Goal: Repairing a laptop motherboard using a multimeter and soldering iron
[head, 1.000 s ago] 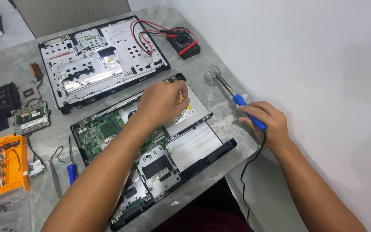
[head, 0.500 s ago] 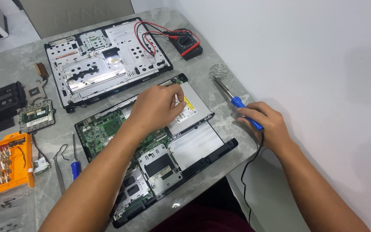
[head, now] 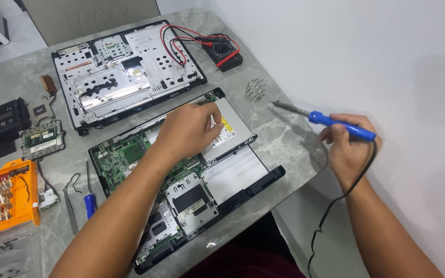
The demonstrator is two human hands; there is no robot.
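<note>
Ideally the right hand, fingers clamped on the blue soldering iron, keeps its hot tip off the desk's right edge while the left hand, fingers curled together, steadies the silver drive in the opened laptop.

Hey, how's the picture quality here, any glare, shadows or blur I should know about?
Head view: bright, even light; mild glare on the shiny silver metal laptop cover panel; a soft shadow trails the blue-handled soldering iron in the right hand; the left hand looks sharp; table edges bow slightly from the wide lens.
</note>
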